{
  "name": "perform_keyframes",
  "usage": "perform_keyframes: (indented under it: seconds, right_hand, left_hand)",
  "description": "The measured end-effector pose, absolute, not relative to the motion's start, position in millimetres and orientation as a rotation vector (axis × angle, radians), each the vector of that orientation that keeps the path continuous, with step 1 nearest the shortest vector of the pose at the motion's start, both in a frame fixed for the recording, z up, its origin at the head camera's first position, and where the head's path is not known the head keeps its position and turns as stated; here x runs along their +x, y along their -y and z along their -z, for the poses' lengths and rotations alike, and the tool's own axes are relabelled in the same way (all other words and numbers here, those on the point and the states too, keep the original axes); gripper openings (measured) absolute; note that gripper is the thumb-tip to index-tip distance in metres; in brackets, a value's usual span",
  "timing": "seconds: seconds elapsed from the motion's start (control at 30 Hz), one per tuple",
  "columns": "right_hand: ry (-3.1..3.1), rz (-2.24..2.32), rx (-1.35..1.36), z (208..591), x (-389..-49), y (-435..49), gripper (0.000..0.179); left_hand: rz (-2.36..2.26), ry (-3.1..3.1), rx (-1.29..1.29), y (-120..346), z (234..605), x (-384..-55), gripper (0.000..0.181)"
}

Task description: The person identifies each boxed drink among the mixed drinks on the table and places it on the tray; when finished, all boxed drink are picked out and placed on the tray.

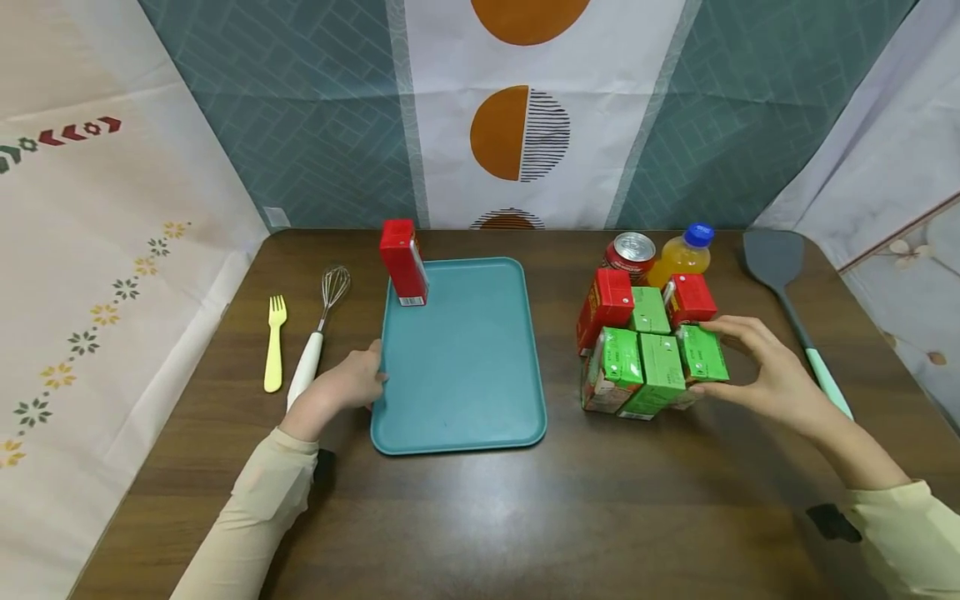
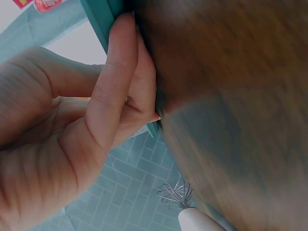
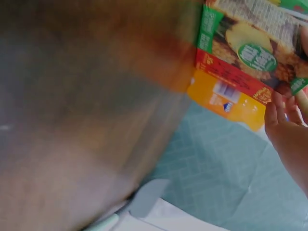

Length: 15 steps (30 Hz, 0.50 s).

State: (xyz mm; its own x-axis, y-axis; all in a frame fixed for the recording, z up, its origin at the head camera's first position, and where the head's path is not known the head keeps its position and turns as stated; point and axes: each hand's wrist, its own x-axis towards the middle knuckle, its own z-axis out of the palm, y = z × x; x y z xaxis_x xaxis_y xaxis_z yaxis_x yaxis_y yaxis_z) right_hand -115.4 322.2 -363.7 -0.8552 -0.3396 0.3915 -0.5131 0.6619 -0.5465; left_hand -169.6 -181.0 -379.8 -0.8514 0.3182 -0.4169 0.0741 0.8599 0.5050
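Observation:
My left hand (image 1: 348, 379) is at the left edge of a teal tray (image 1: 465, 358); in the left wrist view its fingers and thumb pinch the tray's rim (image 2: 98, 24). A red carton (image 1: 405, 262) stands at the tray's far left corner. On the right, my right hand (image 1: 765, 367) grips a green-topped carton (image 1: 702, 353), thumb at the near side and fingers at the far side. The right wrist view shows food pictures on this carton's (image 3: 250, 48) side. It stands in a tight cluster beside other green cartons (image 1: 660, 367) and two red cartons (image 1: 606, 304).
Behind the cluster are a red can (image 1: 632, 248) and an orange drink bottle (image 1: 678, 260) with a blue cap. A grey turner (image 1: 780, 267) lies at the far right. Left of the tray lie a whisk (image 1: 307, 362) and a yellow fork (image 1: 274, 350).

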Motion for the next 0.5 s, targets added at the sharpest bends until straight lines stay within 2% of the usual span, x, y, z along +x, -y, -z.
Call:
perform_keyframes:
  seconds: [0.5]
  right_hand:
    - [2.767, -0.781, 0.651, 353.2, -122.1, -321.2, 0.079]
  left_hand:
    - [-0.648, -2.527, 0.260, 181.6, 383.3, -170.7, 0.065]
